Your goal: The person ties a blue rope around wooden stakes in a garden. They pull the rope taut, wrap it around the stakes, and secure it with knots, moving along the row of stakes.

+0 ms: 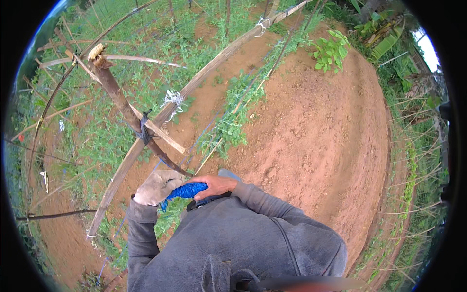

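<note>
My right hand (215, 185), bare, grips the right end of a bundle of blue twine (188, 190) close in front of my body. At the bundle's left end is my left hand (158, 187), in a pale, soil-stained glove; its fingers are curled beside the lower part of a wooden post (160, 153), and whether they hold the twine or the post cannot be told. A dark tie (145, 127) binds the post to crossing wooden poles above my hands. Thin blue string (207, 127) runs among the plants beyond.
A long wooden rail (219, 60) with white ties (173, 100) slants across in front. Green climbing plants (231, 127) grow along strings and sticks. Bare reddish soil (310, 146) lies to the right, with a leafy seedling (330, 51). A dark branch (58, 215) juts in at left.
</note>
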{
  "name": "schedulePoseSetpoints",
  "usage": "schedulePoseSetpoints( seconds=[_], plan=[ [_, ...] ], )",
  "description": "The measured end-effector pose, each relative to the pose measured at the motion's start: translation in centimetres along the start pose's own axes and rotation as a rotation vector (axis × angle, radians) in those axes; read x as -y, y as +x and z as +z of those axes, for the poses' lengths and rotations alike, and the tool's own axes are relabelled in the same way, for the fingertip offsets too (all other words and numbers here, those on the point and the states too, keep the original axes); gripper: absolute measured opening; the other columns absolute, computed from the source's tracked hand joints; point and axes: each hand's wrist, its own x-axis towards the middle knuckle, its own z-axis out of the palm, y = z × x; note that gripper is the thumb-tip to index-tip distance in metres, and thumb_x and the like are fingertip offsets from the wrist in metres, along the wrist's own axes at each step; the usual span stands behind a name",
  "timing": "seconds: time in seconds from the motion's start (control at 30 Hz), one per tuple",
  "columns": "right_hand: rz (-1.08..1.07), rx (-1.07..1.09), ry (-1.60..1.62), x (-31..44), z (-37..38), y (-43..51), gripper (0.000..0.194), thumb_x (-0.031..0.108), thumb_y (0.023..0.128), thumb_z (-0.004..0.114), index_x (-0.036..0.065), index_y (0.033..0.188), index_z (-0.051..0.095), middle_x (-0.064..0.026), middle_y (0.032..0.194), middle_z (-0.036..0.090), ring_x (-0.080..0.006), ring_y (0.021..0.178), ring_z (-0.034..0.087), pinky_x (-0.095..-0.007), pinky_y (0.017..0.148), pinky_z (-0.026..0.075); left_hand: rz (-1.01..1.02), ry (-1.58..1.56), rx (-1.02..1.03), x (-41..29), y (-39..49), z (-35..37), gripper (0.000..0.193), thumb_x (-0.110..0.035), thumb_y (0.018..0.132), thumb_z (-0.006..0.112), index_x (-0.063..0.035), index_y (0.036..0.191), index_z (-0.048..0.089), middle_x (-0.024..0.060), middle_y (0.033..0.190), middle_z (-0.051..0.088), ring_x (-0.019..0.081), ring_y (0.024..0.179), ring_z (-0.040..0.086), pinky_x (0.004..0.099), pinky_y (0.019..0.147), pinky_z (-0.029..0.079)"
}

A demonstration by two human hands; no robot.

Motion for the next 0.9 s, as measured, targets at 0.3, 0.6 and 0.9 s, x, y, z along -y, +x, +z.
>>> schedulePoseSetpoints(
  seconds=[0.3, 0.6, 0.9],
  plan=[
    [0.252, -0.341, -0.085, -1.5, -3.6, -5.2, 0.039, 0.038, 0.09, 0.074, 0.008, 0.114, 0.066, -0.0001, 0.089, 0.067, -0.0089, 0.076, 0.061, -0.0272, 0.069, 0.049, 0.136, -0.177, -0.407, 2.1, 3.5, 5.9, 0.018, -0.013, 0.094, 0.063, 0.0019, 0.1, 0.071, 0.0136, 0.12, 0.064, 0.023, 0.109, 0.059, 0.0353, 0.093, 0.048],
    [0.011, -0.439, 0.816, -4.7, -1.8, -7.8, 0.04, 0.038, 0.09, 0.073, 0.005, 0.11, 0.064, -0.0012, 0.081, 0.061, -0.0087, 0.064, 0.055, -0.0236, 0.056, 0.042, -0.035, -0.87, -0.641, 1.9, 7.1, 10.2, 0.022, -0.02, 0.1, 0.06, -0.0013, 0.109, 0.067, 0.006, 0.106, 0.065, 0.0195, 0.11, 0.057, 0.0352, 0.096, 0.046],
    [0.562, -0.357, -0.157, -4.4, -11.9, -11.5, 0.046, 0.043, 0.089, 0.074, 0.008, 0.118, 0.068, -0.0001, 0.084, 0.066, -0.013, 0.075, 0.061, -0.0289, 0.068, 0.048, -0.078, -1.215, -0.572, 2.9, 11.0, 9.7, 0.03, -0.03, 0.101, 0.061, -0.0064, 0.119, 0.06, 0.0043, 0.103, 0.068, 0.0172, 0.097, 0.067, 0.0345, 0.086, 0.056]
  ],
)
